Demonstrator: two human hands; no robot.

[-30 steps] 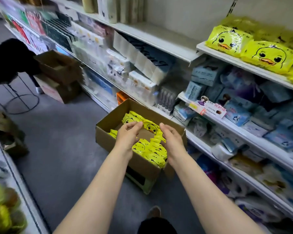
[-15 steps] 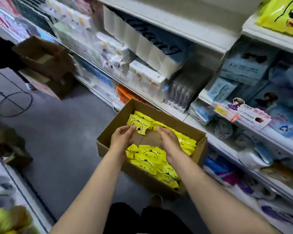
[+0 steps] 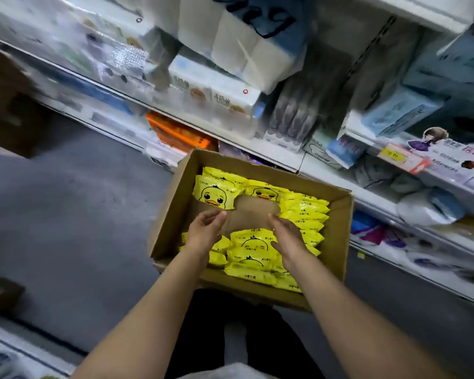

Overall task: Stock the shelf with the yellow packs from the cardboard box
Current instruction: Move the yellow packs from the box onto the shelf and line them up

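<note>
An open cardboard box (image 3: 337, 242) sits on the floor in front of the shelves, holding several yellow duck-face packs (image 3: 215, 194) along its far, right and near sides, with bare cardboard in the middle. My left hand (image 3: 204, 232) hovers inside the box above the near-left packs, fingers relaxed and holding nothing. My right hand (image 3: 286, 236) is opposite it, palm facing left, its fingers lying over the near stack of yellow packs (image 3: 251, 246). Neither hand grips a pack.
White shelves (image 3: 326, 165) with tissue packs, an orange pack (image 3: 178, 132) and blue packs run behind and right of the box. Grey floor (image 3: 80, 214) lies to the left. Another brown box (image 3: 8, 116) stands far left. My dark trousers (image 3: 246, 332) are below.
The view has dropped and closed in on the box. Both hands have slid nearer to me, from the far packs to over the near stack.
</note>
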